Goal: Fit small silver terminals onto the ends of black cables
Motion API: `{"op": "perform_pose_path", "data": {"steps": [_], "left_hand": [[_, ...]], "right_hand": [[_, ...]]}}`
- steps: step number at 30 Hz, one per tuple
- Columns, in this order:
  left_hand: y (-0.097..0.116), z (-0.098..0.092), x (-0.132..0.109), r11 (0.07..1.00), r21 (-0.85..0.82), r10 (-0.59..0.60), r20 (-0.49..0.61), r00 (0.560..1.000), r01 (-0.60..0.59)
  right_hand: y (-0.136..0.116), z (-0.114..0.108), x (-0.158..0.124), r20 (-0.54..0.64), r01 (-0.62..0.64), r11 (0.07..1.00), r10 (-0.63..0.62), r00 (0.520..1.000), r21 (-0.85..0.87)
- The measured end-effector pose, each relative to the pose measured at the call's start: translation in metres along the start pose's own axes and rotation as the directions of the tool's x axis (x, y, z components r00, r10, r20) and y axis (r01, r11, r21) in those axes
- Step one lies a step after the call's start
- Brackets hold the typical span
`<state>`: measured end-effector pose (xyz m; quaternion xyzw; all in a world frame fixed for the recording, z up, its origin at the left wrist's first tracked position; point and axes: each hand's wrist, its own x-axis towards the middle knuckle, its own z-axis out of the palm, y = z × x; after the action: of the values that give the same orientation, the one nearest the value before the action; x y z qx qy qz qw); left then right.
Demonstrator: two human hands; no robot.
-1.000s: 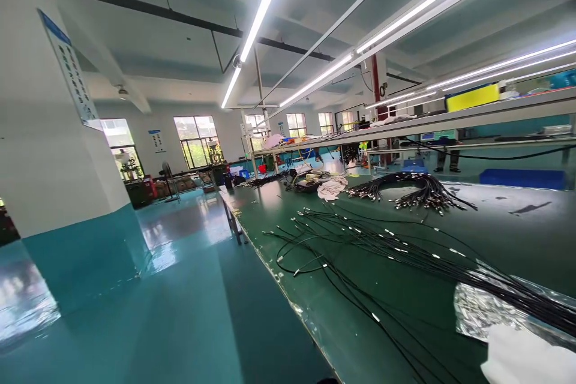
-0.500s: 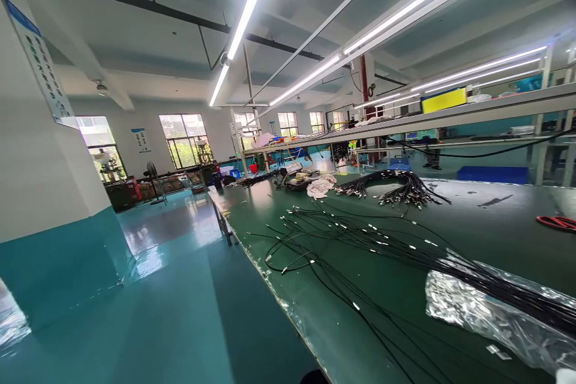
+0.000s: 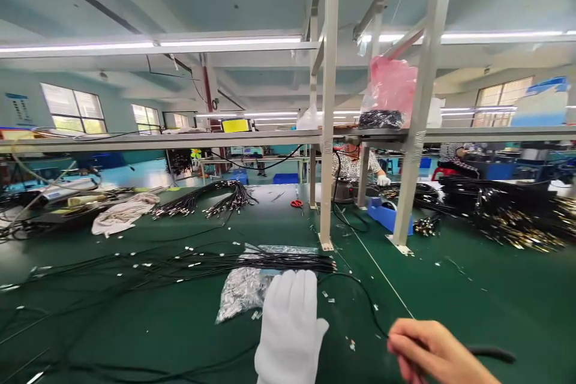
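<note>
One huge green table (image 3: 450, 288) takes up most of the view, with a metal shelf frame (image 3: 327, 132) standing on it. Lots of thin black cables (image 3: 189, 267) are spread across the left side, ends bunched over a crinkly bag of small metal parts (image 3: 245, 291). Left hand (image 3: 290, 330), in a white glove, is flat and spread, gripping nothing, just by that bag. Right hand (image 3: 434, 351), bare, is pinched closed on a single black cable (image 3: 366, 306) low right. I'd guess it's light, floppy, tangle-prone; best grabbed near its end.
</note>
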<state>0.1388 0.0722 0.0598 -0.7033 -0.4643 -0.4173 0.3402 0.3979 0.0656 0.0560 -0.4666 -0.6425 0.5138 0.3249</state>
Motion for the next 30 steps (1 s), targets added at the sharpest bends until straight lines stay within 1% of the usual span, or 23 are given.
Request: {"op": "perform_pose_path", "data": {"steps": [2, 3, 4, 5, 7, 9, 11, 13, 14, 15, 16, 18, 19, 20, 22, 24, 26, 27, 28, 30], "left_hand": [[0.005, -0.006, 0.006, 0.997, 0.059, -0.05, -0.121, 0.991, 0.057], [0.004, -0.007, 0.009, 0.991, 0.103, -0.073, -0.147, 0.986, 0.089], [-0.001, -0.008, 0.012, 0.984, 0.148, -0.083, -0.139, 0.987, 0.103], [-0.008, -0.006, 0.014, 0.978, 0.185, -0.078, -0.107, 0.991, 0.097], [-0.027, -0.001, 0.014, 0.975, 0.217, -0.038, -0.039, 0.998, 0.046], [-0.045, 0.006, 0.011, 0.978, 0.207, -0.019, -0.003, 1.0, 0.019], [-0.054, 0.008, 0.008, 0.975, 0.217, -0.046, -0.012, 0.999, 0.048], [-0.049, 0.005, 0.009, 0.972, 0.222, -0.062, -0.051, 0.997, 0.072], [-0.04, 0.002, 0.011, 0.977, 0.203, -0.052, -0.074, 0.996, 0.066], [-0.03, 0.0, 0.012, 0.987, 0.157, -0.02, -0.1, 0.995, 0.035], [-0.017, 0.0, 0.012, 0.995, 0.093, 0.033, -0.122, 0.992, -0.022], [0.009, 0.006, 0.011, 0.981, -0.036, 0.184, -0.121, 0.975, -0.19], [0.019, 0.012, 0.008, 0.966, -0.074, 0.242, -0.083, 0.967, -0.249], [0.026, 0.018, 0.005, 0.957, -0.097, 0.272, -0.026, 0.962, -0.273], [0.031, 0.031, -0.004, 0.964, -0.104, 0.255, 0.101, 0.962, -0.245], [0.026, 0.036, -0.011, 0.976, -0.101, 0.211, 0.183, 0.96, -0.195], [0.016, 0.033, -0.012, 0.978, -0.1, 0.202, 0.243, 0.949, -0.183], [0.011, 0.029, -0.011, 0.978, -0.103, 0.201, 0.27, 0.942, -0.179], [0.007, 0.024, -0.008, 0.979, -0.111, 0.198, 0.288, 0.937, -0.172], [0.003, 0.014, -0.002, 0.977, -0.152, 0.191, 0.288, 0.938, -0.152]], "right_hand": [[-0.004, 0.02, 0.019, 0.037, 0.013, 1.0, -0.013, 0.999, 0.01], [-0.006, 0.028, 0.025, 0.059, 0.01, 1.0, -0.011, 0.998, 0.026], [-0.007, 0.035, 0.03, 0.086, -0.001, 0.998, -0.004, 0.996, 0.058], [-0.008, 0.039, 0.033, 0.118, -0.021, 0.994, 0.009, 0.993, 0.103], [-0.01, 0.044, 0.035, 0.177, -0.076, 0.972, 0.037, 0.984, 0.221], [-0.011, 0.045, 0.035, 0.19, -0.127, 0.929, 0.063, 0.98, 0.346], [-0.011, 0.044, 0.036, 0.183, -0.154, 0.885, 0.079, 0.98, 0.44], [-0.009, 0.044, 0.037, 0.185, -0.162, 0.865, 0.082, 0.979, 0.475], [-0.008, 0.045, 0.038, 0.192, -0.163, 0.866, 0.08, 0.978, 0.472], [-0.006, 0.045, 0.039, 0.193, -0.162, 0.871, 0.079, 0.978, 0.464], [-0.004, 0.047, 0.039, 0.196, -0.162, 0.879, 0.08, 0.977, 0.449], [0.0, 0.05, 0.039, 0.2, -0.154, 0.901, 0.077, 0.977, 0.405], [0.001, 0.051, 0.038, 0.205, -0.154, 0.914, 0.08, 0.975, 0.376], [0.002, 0.052, 0.037, 0.206, -0.159, 0.924, 0.09, 0.974, 0.348], [0.002, 0.053, 0.035, 0.209, -0.197, 0.93, 0.135, 0.969, 0.312], [0.001, 0.05, 0.034, 0.201, -0.248, 0.918, 0.192, 0.961, 0.31], [0.0, 0.043, 0.033, 0.156, -0.259, 0.916, 0.221, 0.963, 0.306], [0.001, 0.039, 0.034, 0.112, -0.249, 0.923, 0.226, 0.968, 0.293], [0.003, 0.035, 0.035, 0.063, -0.23, 0.935, 0.221, 0.973, 0.269], [0.01, 0.027, 0.038, 0.0, -0.166, 0.971, 0.169, 0.986, 0.17]]}}
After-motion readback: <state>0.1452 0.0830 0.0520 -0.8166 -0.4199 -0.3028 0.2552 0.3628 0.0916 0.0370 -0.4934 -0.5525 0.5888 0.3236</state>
